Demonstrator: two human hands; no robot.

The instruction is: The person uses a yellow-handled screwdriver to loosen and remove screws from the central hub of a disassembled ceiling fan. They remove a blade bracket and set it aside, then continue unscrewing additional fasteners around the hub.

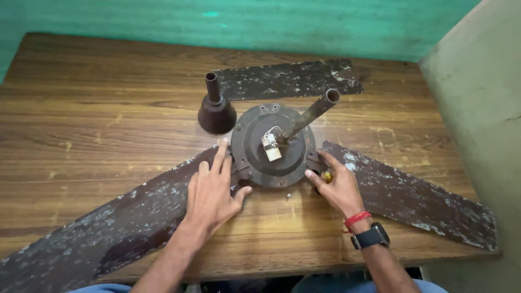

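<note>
At frame centre, the left hand (211,190) is pressing flat, fingers spread, on the lower-left fan blade (108,233); the right hand (336,187) is pinching a small yellow-tipped tool (327,176) beside the fan motor housing (271,149).

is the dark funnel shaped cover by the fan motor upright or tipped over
Upright: the canopy cover stands on its wide end on the wooden table, narrow neck pointing up, apart from the fan motor.

left hand (213,190) flat, fingers spread, right hand (337,184) curled

Bare forearms; right wrist: red thread band (357,218), black smartwatch (370,236).
</note>
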